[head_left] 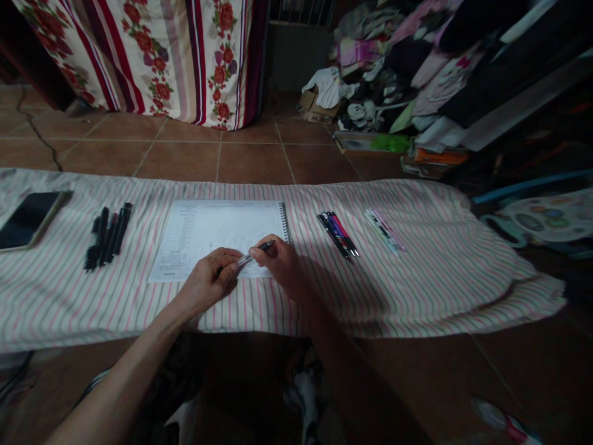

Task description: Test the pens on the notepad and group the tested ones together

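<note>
Over the lower part of a spiral-bound notebook (pixel 227 225), both my hands meet at a pen (pixel 245 258) with a clear barrel and a dark end. My left hand (pixel 214 275) is closed, its thumb and fingers pinching the clear end. The dark end points up and right from the closed fingers of my right hand (pixel 280 262). Faint marks show on the notebook's white page, with a printed column along its left side. Whether the pen is one piece or parted between my fingers is too small to make out.
Several black pens (pixel 109 238) and a phone (pixel 30 219) lie to the left on the striped cloth (pixel 440 278). Dark and coloured pens (pixel 338 235) and pale pens (pixel 384 230) lie to the right. Beyond are a floral curtain (pixel 185 62) and piled clothes (pixel 384 62).
</note>
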Demonstrator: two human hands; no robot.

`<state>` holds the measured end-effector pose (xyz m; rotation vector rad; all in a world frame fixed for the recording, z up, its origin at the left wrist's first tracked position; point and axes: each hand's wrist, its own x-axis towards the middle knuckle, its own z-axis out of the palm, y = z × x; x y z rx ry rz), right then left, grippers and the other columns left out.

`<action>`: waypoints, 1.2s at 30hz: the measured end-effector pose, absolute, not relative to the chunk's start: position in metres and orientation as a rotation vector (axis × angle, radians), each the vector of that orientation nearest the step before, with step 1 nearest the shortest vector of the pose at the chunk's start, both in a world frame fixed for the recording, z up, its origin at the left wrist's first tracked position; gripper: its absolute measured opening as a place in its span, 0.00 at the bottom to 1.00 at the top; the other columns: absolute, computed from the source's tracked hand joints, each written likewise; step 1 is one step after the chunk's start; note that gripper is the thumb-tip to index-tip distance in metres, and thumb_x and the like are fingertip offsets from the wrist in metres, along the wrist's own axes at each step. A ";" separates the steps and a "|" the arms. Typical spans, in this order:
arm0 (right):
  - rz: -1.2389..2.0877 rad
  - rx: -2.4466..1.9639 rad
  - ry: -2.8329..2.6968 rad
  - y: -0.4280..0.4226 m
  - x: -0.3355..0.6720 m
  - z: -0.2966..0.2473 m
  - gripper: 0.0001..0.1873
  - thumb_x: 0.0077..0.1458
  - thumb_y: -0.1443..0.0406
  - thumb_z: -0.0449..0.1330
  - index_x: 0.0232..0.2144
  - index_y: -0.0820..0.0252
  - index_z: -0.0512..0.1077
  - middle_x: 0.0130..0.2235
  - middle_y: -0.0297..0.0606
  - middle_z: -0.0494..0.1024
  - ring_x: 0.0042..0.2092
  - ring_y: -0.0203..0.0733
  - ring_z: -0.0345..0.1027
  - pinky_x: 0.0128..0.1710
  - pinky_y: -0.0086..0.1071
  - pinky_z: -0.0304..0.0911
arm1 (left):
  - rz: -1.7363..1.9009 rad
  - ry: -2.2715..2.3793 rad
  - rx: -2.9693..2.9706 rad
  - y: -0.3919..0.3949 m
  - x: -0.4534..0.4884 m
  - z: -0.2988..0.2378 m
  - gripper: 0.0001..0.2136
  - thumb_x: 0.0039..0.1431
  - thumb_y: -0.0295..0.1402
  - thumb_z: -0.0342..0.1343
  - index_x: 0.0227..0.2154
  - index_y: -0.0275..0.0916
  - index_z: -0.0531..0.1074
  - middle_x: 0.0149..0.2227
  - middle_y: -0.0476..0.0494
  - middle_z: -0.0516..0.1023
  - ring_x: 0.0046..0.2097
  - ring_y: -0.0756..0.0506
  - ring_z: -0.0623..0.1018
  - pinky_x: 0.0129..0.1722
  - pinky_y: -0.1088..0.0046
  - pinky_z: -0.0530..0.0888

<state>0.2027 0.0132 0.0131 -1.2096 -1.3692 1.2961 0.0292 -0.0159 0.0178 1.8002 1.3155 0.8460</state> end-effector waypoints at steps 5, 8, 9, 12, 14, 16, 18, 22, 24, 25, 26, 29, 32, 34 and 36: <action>1.266 -1.201 -1.378 0.012 0.201 0.013 0.11 0.45 0.58 0.62 0.26 0.58 0.66 0.20 0.27 0.67 0.24 0.33 0.61 0.25 0.27 0.57 | 0.915 1.359 1.618 -0.020 0.033 0.017 0.06 0.55 0.36 0.53 0.30 0.38 0.70 0.38 0.44 0.75 0.38 0.47 0.74 0.38 0.69 0.70; 1.256 -1.194 -1.395 0.011 0.197 0.011 0.11 0.45 0.59 0.62 0.26 0.58 0.66 0.20 0.27 0.66 0.23 0.32 0.60 0.24 0.27 0.56 | 0.966 1.427 1.604 -0.022 0.036 0.015 0.06 0.54 0.36 0.55 0.29 0.39 0.67 0.35 0.47 0.75 0.35 0.49 0.74 0.35 0.71 0.69; 1.263 -1.189 -1.393 0.011 0.196 0.010 0.11 0.45 0.59 0.62 0.26 0.58 0.66 0.20 0.26 0.66 0.23 0.32 0.60 0.24 0.27 0.56 | 0.959 1.466 1.624 -0.022 0.037 0.015 0.06 0.54 0.36 0.55 0.30 0.40 0.66 0.33 0.48 0.75 0.33 0.49 0.73 0.34 0.71 0.69; 1.266 -1.172 -1.386 0.012 0.195 0.007 0.11 0.45 0.59 0.62 0.26 0.57 0.65 0.20 0.26 0.66 0.23 0.32 0.60 0.25 0.28 0.57 | 0.859 1.614 1.727 -0.023 0.036 0.015 0.06 0.55 0.38 0.54 0.31 0.42 0.68 0.24 0.54 0.71 0.25 0.51 0.70 0.28 0.73 0.66; 1.246 -1.173 -1.386 0.013 0.196 0.006 0.11 0.45 0.59 0.63 0.26 0.57 0.66 0.21 0.26 0.67 0.24 0.33 0.61 0.26 0.28 0.58 | 0.804 1.666 1.782 -0.023 0.036 0.017 0.07 0.55 0.40 0.54 0.31 0.43 0.69 0.21 0.55 0.69 0.23 0.51 0.68 0.27 0.74 0.64; 1.230 -1.175 -1.390 0.014 0.197 0.005 0.11 0.46 0.58 0.63 0.26 0.57 0.66 0.21 0.27 0.68 0.24 0.33 0.62 0.26 0.29 0.59 | 0.810 1.656 1.792 -0.023 0.037 0.019 0.09 0.55 0.42 0.54 0.33 0.43 0.69 0.25 0.54 0.73 0.26 0.50 0.71 0.28 0.73 0.65; 1.229 -1.172 -1.377 0.014 0.199 0.005 0.11 0.46 0.58 0.63 0.26 0.57 0.66 0.21 0.27 0.68 0.25 0.33 0.62 0.27 0.29 0.59 | 0.824 1.609 1.757 -0.023 0.038 0.021 0.10 0.55 0.43 0.54 0.35 0.42 0.69 0.30 0.51 0.75 0.30 0.49 0.73 0.31 0.72 0.67; 1.243 -1.186 -1.357 0.014 0.202 0.010 0.11 0.46 0.57 0.63 0.27 0.57 0.66 0.21 0.27 0.68 0.25 0.33 0.62 0.27 0.29 0.59 | 0.816 1.474 1.727 -0.022 0.035 0.025 0.12 0.59 0.40 0.49 0.38 0.40 0.71 0.35 0.44 0.78 0.38 0.45 0.76 0.38 0.68 0.70; 1.268 -1.183 -1.366 0.014 0.203 0.012 0.12 0.46 0.57 0.63 0.27 0.57 0.66 0.21 0.27 0.68 0.24 0.33 0.62 0.27 0.28 0.58 | 0.826 1.419 1.780 -0.020 0.032 0.024 0.12 0.59 0.38 0.48 0.37 0.39 0.73 0.37 0.43 0.78 0.40 0.44 0.76 0.41 0.67 0.70; 1.284 -1.176 -1.371 0.014 0.204 0.013 0.12 0.46 0.57 0.63 0.27 0.57 0.66 0.21 0.27 0.68 0.24 0.33 0.61 0.27 0.28 0.58 | 0.831 1.398 1.806 -0.020 0.030 0.024 0.12 0.59 0.37 0.47 0.37 0.39 0.74 0.37 0.42 0.78 0.40 0.44 0.76 0.42 0.66 0.70; 1.299 -1.166 -1.376 0.014 0.204 0.013 0.12 0.45 0.57 0.63 0.26 0.58 0.66 0.21 0.27 0.68 0.24 0.33 0.61 0.27 0.28 0.58 | 0.837 1.385 1.821 -0.019 0.029 0.023 0.12 0.59 0.36 0.47 0.36 0.39 0.74 0.37 0.43 0.78 0.40 0.44 0.75 0.42 0.66 0.70; 1.312 -1.148 -1.380 0.014 0.204 0.013 0.11 0.45 0.58 0.63 0.26 0.58 0.66 0.22 0.28 0.69 0.25 0.32 0.61 0.27 0.28 0.58 | 0.862 1.397 1.805 -0.019 0.028 0.019 0.11 0.59 0.36 0.48 0.36 0.39 0.74 0.35 0.44 0.77 0.38 0.45 0.75 0.41 0.66 0.71; 1.296 -1.139 -1.383 0.014 0.204 0.012 0.11 0.46 0.59 0.63 0.27 0.58 0.66 0.24 0.29 0.70 0.25 0.32 0.61 0.28 0.29 0.59 | 0.901 1.438 1.786 -0.021 0.031 0.018 0.09 0.58 0.35 0.50 0.35 0.40 0.73 0.34 0.45 0.77 0.37 0.45 0.75 0.40 0.66 0.72; 1.298 -1.135 -1.384 0.013 0.203 0.012 0.11 0.46 0.58 0.63 0.28 0.57 0.66 0.24 0.29 0.70 0.26 0.33 0.62 0.28 0.29 0.59 | 0.924 1.476 1.793 -0.022 0.032 0.020 0.07 0.56 0.34 0.52 0.35 0.40 0.72 0.35 0.45 0.77 0.37 0.46 0.75 0.39 0.66 0.71; 1.311 -1.131 -1.386 0.012 0.203 0.014 0.11 0.46 0.58 0.63 0.28 0.57 0.67 0.25 0.29 0.70 0.27 0.33 0.63 0.28 0.29 0.60 | 0.945 1.513 1.799 -0.023 0.033 0.021 0.05 0.55 0.33 0.54 0.34 0.40 0.71 0.36 0.46 0.76 0.36 0.46 0.75 0.38 0.67 0.71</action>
